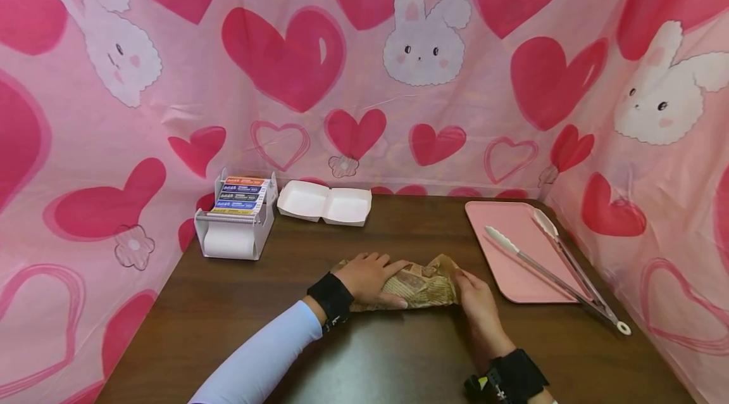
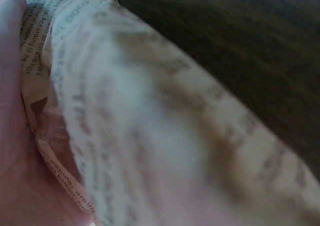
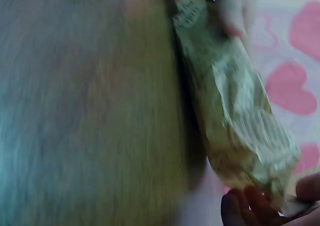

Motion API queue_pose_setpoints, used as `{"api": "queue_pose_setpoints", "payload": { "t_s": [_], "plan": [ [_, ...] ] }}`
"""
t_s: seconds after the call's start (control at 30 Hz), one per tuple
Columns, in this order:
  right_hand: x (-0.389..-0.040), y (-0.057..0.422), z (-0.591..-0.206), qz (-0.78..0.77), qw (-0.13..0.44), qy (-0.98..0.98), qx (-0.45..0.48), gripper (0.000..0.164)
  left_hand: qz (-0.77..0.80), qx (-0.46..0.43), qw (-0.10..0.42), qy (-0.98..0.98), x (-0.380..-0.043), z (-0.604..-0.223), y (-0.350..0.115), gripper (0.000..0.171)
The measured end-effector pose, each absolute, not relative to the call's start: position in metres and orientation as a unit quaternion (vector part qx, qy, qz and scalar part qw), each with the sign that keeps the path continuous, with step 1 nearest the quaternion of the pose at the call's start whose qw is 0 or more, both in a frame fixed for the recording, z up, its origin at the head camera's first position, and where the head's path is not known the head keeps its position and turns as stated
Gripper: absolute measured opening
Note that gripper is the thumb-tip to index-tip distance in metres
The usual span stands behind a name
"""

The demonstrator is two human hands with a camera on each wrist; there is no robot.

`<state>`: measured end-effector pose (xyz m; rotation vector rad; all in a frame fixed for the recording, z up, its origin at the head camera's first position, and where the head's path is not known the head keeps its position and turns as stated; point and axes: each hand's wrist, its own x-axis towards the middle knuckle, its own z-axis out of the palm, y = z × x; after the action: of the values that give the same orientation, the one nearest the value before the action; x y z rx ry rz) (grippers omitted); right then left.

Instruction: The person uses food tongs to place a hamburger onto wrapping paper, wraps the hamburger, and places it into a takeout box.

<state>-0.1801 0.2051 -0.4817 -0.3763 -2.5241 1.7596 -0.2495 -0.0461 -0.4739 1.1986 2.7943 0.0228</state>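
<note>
Reaching from seven o'clock, my left hand (image 1: pixel 367 280) rests on the printed-paper bundle (image 1: pixel 426 287), fingers extended; from five, my right hand (image 1: pixel 479 306) pinches its three-o'clock end. It lies on the table (image 1: pixel 393 359), underside hidden, some print blurred.

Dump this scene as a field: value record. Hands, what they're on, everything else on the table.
left_hand: left hand rests on printed paper wrap
right_hand: right hand pinches the wrap's right end
wrap_contents: cannot tell
back_left: label dispenser, beside open white box
right: pink tray; tongs spread across it, handle end overhanging
surface: dark table
</note>
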Motion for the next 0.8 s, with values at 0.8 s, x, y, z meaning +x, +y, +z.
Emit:
{"api": "queue_pose_setpoints", "payload": {
  "t_s": [0.8],
  "plan": [
    [-0.167,0.115,-0.483,0.173,0.166,-0.959,0.153,0.045,0.015,0.360,-0.001,0.933,-0.244,-0.483,-0.042,0.096]
  ]
}}
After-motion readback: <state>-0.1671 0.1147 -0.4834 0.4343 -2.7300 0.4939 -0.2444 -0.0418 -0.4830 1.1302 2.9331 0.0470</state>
